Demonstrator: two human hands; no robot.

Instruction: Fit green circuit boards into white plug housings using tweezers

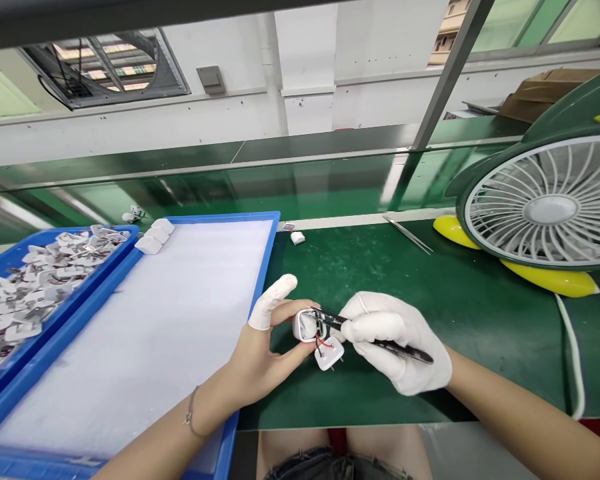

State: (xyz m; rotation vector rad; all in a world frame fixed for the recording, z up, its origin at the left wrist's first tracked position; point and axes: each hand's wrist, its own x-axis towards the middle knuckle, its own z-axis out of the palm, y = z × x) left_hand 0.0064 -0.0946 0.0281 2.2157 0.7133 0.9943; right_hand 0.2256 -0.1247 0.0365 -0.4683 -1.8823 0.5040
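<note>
My left hand [265, 353], with a white cover on one finger, holds a small white plastic housing [306, 325] between thumb and fingers. A white cap with metal pins [329, 354] hangs beside the housing on red and black wires. In a white glove, my right hand [393, 340] grips black tweezers [405, 349], whose tips are at the open side of the housing. What the tips touch inside is too small to tell.
At the left, a blue tray [130, 232] holds many white parts. Beside it, a larger blue-rimmed tray [275, 233] has several white housings [155, 237] in its far corner. Silver tweezers [409, 235], a small white part [297, 237] and a green fan [550, 210] are farther back.
</note>
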